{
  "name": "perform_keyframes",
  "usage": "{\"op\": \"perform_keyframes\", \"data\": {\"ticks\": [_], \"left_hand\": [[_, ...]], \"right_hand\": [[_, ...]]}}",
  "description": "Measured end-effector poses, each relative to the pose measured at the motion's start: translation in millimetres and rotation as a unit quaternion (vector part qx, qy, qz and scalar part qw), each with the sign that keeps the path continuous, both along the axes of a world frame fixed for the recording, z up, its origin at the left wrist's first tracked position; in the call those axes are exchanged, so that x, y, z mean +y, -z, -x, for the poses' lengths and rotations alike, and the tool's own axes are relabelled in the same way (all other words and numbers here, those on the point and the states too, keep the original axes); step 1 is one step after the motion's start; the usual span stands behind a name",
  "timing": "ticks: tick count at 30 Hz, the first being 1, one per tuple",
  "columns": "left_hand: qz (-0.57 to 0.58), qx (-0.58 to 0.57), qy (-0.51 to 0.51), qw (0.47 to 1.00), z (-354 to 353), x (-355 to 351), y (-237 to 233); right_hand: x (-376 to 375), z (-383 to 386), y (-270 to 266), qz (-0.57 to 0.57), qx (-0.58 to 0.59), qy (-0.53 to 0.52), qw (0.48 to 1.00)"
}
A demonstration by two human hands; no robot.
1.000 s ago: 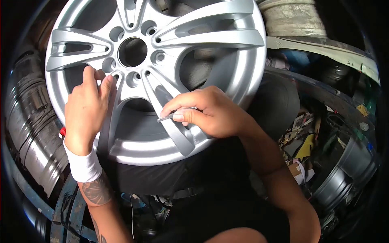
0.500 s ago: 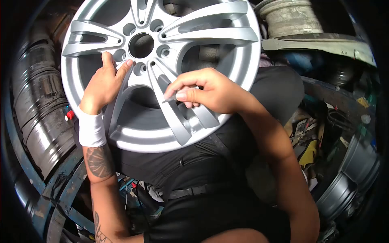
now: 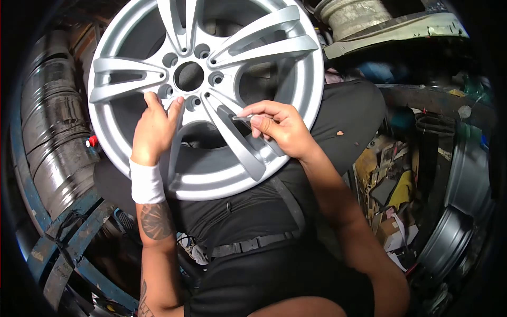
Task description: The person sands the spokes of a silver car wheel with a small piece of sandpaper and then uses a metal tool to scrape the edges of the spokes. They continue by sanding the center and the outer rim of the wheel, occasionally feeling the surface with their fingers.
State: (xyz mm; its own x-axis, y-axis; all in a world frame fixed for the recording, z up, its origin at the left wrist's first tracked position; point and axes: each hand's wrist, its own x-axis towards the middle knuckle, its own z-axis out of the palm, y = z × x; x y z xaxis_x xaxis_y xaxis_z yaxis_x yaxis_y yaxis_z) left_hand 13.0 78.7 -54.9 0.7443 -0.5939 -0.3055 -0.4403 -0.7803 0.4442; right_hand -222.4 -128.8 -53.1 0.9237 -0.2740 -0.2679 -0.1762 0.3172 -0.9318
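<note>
A silver alloy wheel rim (image 3: 240, 153) rests on the lap, its spoked face up, with a round centre hole and several bolt holes around it. My left hand (image 3: 154, 127), with a white wristband below it, lies on a lower-left spoke, thumb and a finger apart near the bolt holes. Between the thumb and fingers of my right hand (image 3: 280, 127) is pinched a small, thin grey tool (image 3: 241, 119). Its tip is over the gap in the lower-right split spoke; whether it touches the metal is unclear.
Stacked dark rims (image 3: 53, 121) stand at the left beside a blue metal frame (image 3: 42, 211). A dusty rim (image 3: 354, 18) sits at the upper right above a pale panel (image 3: 401, 31). More silver rims (image 3: 449, 238) and a yellow item (image 3: 404, 187) lie at the right.
The view has shifted, and the rim appears lower and slightly left. My right hand has moved from the middle of the lower-right spoke to the gap beside it, still holding the small tool.
</note>
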Motion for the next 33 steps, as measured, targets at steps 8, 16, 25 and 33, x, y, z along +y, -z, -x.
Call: {"op": "perform_keyframes", "data": {"ticks": [8, 16, 25, 33], "left_hand": [[0.054, 0.001, 0.011, 0.998, 30.4, 25.0, 10.2], [0.042, 0.002, -0.003, 0.999, 24.6, 27.3, 7.8], [0.024, -0.033, -0.016, 0.999, 26.2, 23.6, 2.0], [0.022, -0.050, -0.008, 0.998, 21.9, 20.1, 4.7]], "right_hand": [[10.8, 22.3, 15.0, 0.044, 0.019, 0.050, 0.998], [15.0, 0.5, 5.7, 0.113, -0.012, 0.054, 0.992], [13.2, -6.0, 0.8, 0.104, 0.003, 0.068, 0.992], [34.4, -14.4, 0.9, 0.337, -0.041, 0.116, 0.933]]}}
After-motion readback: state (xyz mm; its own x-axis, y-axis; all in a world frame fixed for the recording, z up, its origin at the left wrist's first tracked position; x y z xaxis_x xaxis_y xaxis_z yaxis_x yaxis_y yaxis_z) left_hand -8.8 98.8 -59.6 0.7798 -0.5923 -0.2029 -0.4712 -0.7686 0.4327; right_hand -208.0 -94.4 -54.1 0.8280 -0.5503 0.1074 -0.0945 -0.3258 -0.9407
